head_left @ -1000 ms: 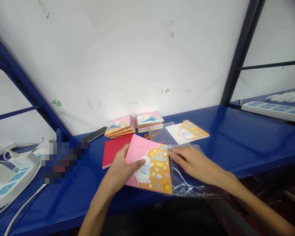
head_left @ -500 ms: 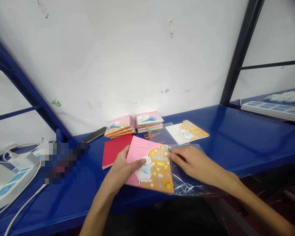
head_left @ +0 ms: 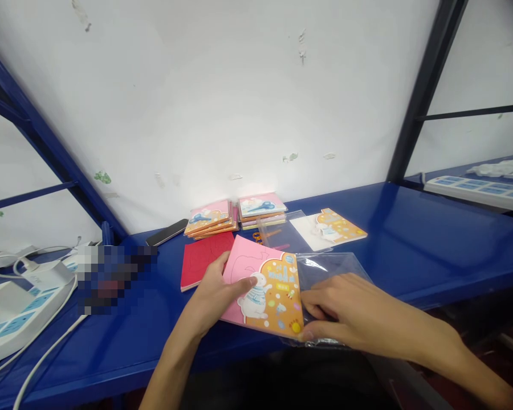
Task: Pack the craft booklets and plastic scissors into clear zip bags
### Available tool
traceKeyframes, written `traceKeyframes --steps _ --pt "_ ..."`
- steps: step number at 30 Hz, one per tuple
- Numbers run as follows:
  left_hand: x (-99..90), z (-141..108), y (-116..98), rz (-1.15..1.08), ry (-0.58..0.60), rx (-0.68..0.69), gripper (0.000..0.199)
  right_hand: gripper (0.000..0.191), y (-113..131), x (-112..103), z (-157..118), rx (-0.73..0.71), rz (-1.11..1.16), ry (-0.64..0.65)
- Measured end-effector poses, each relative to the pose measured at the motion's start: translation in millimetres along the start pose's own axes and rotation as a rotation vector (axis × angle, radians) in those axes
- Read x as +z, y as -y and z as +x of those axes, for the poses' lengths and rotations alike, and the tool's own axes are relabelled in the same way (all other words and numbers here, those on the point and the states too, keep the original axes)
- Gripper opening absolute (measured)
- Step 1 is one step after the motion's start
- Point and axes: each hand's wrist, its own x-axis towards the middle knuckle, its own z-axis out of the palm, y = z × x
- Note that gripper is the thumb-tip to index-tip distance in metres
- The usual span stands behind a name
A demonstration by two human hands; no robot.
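Observation:
A pink and orange booklet with a white rabbit (head_left: 277, 293) is tilted near the table's front edge. My left hand (head_left: 218, 293) grips it from the left, thumb on the cover. A clear plastic sleeve (head_left: 340, 265) lies against its right side; whether the booklet's edge is inside cannot be made out. My right hand (head_left: 342, 310) is closed on the sleeve at the booklet's lower right edge. Behind my left hand lies a red booklet (head_left: 203, 259). Further back is an opened-out sheet with a rabbit cover (head_left: 342, 228).
Two stacks of packaged booklets with blue scissors, left (head_left: 209, 218) and right (head_left: 263, 208), stand by the wall. Orange scissors (head_left: 259, 236) lie before them. A black phone (head_left: 166, 232) is at their left. White power strips (head_left: 29, 319) and cables occupy the far left of the blue table (head_left: 427, 239).
My right hand has moved down along the booklet's right edge, from near its top corner to its lower corner. The view has shifted slightly; my left hand keeps its hold.

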Motion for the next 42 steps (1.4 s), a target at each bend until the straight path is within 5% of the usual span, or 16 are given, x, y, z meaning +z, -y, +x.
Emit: traceKeyframes --steps 7,15,31,42 --pt "-1.1 0.8 0.8 0.006 -0.008 -0.017 0.06 0.033 2.6 -1.1 -0.3 -0.129 0.098 0.11" --pt "-3.8 -1.3 -1.9 0.065 -0.038 -0.019 0.057 0.048 -2.7 2.7 -2.6 -0.004 -0.02 -0.011" --pt "-1.6 0.0 2.1 0.012 -0.026 -0.014 0.055 0.039 -4.5 -7.8 -0.2 -0.121 0.126 0.107" --pt "4.6 0.2 2.3 -0.053 -0.035 -0.03 0.055 0.051 -15.1 -9.5 -0.4 -0.008 0.238 0.197"
